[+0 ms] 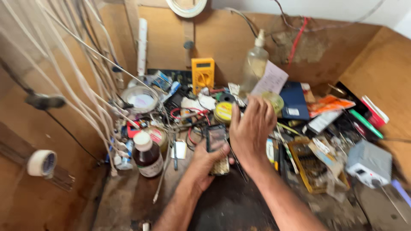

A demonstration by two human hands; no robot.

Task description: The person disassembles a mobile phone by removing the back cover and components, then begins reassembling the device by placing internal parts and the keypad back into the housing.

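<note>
My left hand [204,161] grips a small dark mobile phone [216,147] upright over the middle of a cluttered workbench, thumb across its lower edge. My right hand [252,128] is raised just right of the phone with fingers spread and pointing away; I see nothing in it. A yellow round tin [223,112] lies just beyond the phone, next to red wires [184,112].
A brown bottle with a white cap [147,155] stands left of my hands. A yellow multimeter [203,73] and a clear spray bottle [254,62] stand at the back wall. White cables [81,72] hang at left; a tape roll [41,163] is mounted there. A grey box [369,163] sits at right.
</note>
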